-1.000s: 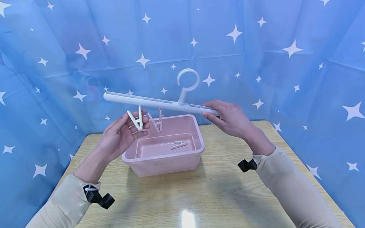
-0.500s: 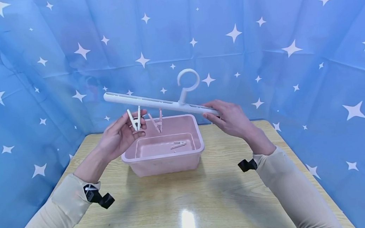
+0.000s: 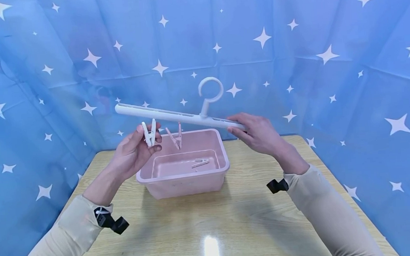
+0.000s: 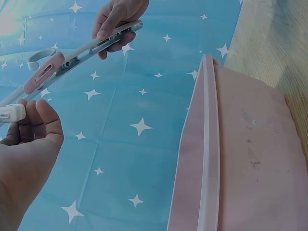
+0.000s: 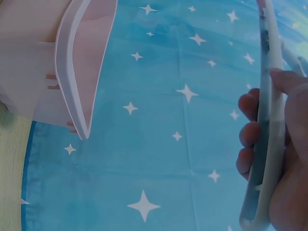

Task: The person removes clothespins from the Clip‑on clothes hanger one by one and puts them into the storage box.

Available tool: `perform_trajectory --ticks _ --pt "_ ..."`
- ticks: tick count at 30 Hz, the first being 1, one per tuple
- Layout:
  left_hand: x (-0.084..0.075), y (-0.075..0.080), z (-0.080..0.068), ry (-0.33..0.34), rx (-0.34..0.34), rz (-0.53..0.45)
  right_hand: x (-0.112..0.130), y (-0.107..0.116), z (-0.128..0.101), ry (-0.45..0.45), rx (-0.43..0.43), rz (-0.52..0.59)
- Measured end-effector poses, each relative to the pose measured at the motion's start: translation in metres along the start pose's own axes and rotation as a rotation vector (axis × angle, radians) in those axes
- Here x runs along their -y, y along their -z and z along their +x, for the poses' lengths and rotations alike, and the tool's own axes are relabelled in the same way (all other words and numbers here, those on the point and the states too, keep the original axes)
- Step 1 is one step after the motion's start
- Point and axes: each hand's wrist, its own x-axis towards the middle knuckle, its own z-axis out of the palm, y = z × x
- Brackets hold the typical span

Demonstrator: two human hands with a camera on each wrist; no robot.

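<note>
A white clip hanger [image 3: 175,115] with a round hook is held tilted in the air above a pink plastic bin [image 3: 185,181]. My right hand [image 3: 253,130] grips its right end [image 5: 263,120]. My left hand [image 3: 140,146] pinches a white clothespin [image 3: 149,132] just under the bar's left part; the pin's end [image 4: 12,113] shows between thumb and fingers. A pink clothespin [image 3: 175,136] hangs from the bar near its middle [image 4: 43,73]. Another pink clothespin [image 3: 201,162] lies on the bin's floor.
The bin [image 4: 231,159] stands at the back middle of a light wooden table [image 3: 215,230]. Blue star-printed cloth [image 3: 292,50] closes in the back and both sides. Beige sleeves with black wrist mounts [image 3: 111,222] cover both forearms.
My left hand has lifted the white clothespin a little, up toward the hanger bar, and squeezed its legs closer. The hanger and right hand have held still.
</note>
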Motion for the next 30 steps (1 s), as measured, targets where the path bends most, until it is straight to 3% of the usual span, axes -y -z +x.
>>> perform_trajectory --ticks 14,30 --pt "0.0023 -0.0027 0.0019 -0.074 -0.079 0.179 0.0001 0.0005 -0.0003 0.001 0.015 -0.007" --pt "0.0037 -0.0011 0.0044 -0.090 -0.123 0.208 -0.0035 -0.0043 0.0017 0.100 -0.064 -0.006"
